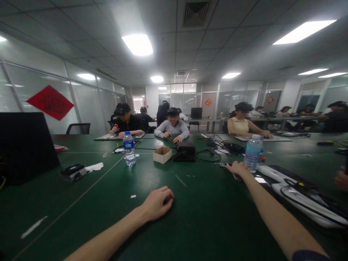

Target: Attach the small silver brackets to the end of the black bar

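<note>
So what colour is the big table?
Dark green table, clearest in the head view.
</note>
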Available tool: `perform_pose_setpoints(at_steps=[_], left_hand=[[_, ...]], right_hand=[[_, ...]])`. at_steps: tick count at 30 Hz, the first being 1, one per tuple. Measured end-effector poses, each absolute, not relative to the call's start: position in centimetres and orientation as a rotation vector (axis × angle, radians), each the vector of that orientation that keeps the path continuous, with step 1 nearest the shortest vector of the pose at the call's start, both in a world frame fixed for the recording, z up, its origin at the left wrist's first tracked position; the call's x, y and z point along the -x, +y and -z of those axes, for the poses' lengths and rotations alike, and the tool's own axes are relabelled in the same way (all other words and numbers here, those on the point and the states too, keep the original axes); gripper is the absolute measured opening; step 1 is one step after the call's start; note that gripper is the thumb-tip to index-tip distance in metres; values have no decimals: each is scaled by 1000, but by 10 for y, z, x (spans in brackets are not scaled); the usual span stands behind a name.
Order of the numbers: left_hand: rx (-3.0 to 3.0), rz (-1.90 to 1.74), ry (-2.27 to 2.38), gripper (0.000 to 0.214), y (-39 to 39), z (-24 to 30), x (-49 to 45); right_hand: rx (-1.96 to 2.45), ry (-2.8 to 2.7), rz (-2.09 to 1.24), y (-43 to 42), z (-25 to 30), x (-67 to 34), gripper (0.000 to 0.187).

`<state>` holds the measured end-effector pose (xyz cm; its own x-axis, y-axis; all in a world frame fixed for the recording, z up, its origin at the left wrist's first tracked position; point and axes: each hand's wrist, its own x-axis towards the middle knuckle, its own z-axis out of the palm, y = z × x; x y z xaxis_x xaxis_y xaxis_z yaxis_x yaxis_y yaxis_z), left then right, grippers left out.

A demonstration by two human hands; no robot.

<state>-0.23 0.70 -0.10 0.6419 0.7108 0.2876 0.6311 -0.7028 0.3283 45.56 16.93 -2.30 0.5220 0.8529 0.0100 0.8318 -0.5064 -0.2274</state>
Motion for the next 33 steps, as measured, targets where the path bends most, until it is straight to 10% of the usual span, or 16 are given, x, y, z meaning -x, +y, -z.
perform_pose_setpoints(at_steps=[33], left_hand=[[-2697,-605,1081,12,5,-1,2]], right_hand=[[2576,-1406,-164,171,27,-455,91]])
